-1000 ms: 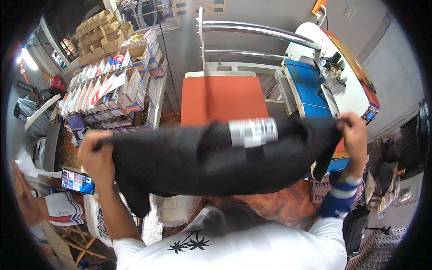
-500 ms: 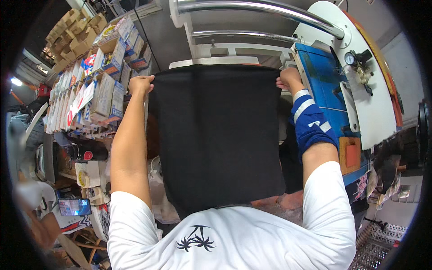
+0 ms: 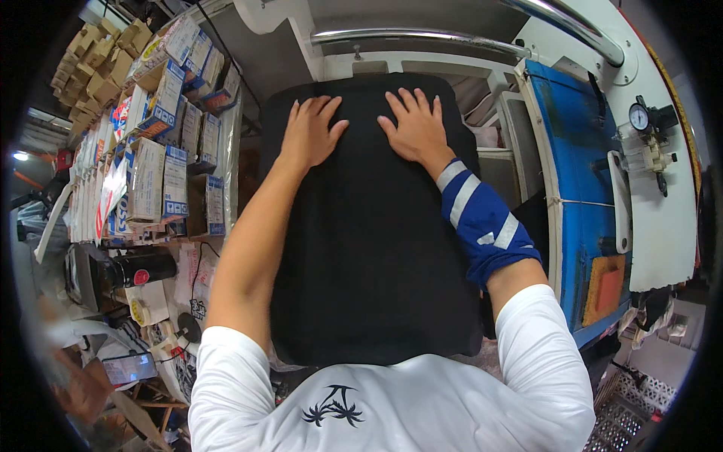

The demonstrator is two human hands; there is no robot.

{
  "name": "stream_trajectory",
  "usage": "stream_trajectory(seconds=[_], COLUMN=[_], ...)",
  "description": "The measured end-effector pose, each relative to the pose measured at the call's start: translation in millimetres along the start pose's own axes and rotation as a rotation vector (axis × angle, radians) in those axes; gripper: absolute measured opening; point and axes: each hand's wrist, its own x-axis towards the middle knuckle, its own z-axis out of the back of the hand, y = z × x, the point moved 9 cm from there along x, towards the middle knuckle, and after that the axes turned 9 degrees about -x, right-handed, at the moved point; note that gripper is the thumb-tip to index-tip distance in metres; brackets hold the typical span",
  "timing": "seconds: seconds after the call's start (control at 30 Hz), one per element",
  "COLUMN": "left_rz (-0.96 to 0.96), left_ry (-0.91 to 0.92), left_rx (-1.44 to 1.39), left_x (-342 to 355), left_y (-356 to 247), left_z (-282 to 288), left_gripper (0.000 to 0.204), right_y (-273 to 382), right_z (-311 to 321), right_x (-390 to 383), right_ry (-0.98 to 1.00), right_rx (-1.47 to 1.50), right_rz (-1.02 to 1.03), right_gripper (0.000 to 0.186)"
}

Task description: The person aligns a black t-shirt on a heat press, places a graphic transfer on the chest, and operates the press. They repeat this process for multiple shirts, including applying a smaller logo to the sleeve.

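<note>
A black fabric garment [image 3: 373,256] is spread flat over the rounded rectangular platen in front of me, covering it almost completely. My left hand [image 3: 307,132] lies open on the upper left of the cloth, fingers spread. To its right, my right hand [image 3: 410,128] rests open on the upper right of the cloth, fingers spread. A blue sleeve with pale reflective stripes [image 3: 486,226] wraps my right forearm.
A machine with chrome bars [image 3: 418,35], blue panel [image 3: 565,128] and pressure gauge [image 3: 639,117] stands behind and right. Stacked cardboard boxes [image 3: 158,181] crowd the left, above a black cylindrical object [image 3: 147,264] and a phone [image 3: 128,367]. Part of another person [image 3: 83,384] shows lower left.
The black garment, held up by its edges a second ago, now lies over the platen. Both my hands have moved inward from its corners and opened flat on it.
</note>
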Motion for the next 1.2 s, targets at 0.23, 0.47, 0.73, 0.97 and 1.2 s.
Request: stream_trajectory(seconds=[0.23,0.47,0.73,0.97,1.2], left_rz=[0.051,0.225,-0.007,0.548,1.440], left_ry=[0.012,0.023,0.022,-0.297,-0.130], left_rx=[0.133,-0.548,-0.376,-0.577,-1.059], left_x=[11.7,-171.0,-207.1,-224.3,-438.3], left_y=[19.6,-94.7,-140.9,-64.4,0.3], left_z=[-5.3,93.1,86.2,112.3,113.2], left_gripper=[0.034,0.033,0.036,0.025,0.043], right_y=[7.3,-12.8,-8.0,-14.9,-62.0], right_z=[2.2,97.8,116.7,111.8,39.7], right_x=[23.2,-180.9,-346.5,-346.3,-405.6], right_ry=[0.215,-0.066,0.133,0.155,0.314], right_rx=[-0.005,0.231,0.249,0.304,1.517], right_rz=[-0.124,-0.124,-0.449,-0.543,-1.224], right_gripper=[0.054,0.052,0.064,0.070,0.062])
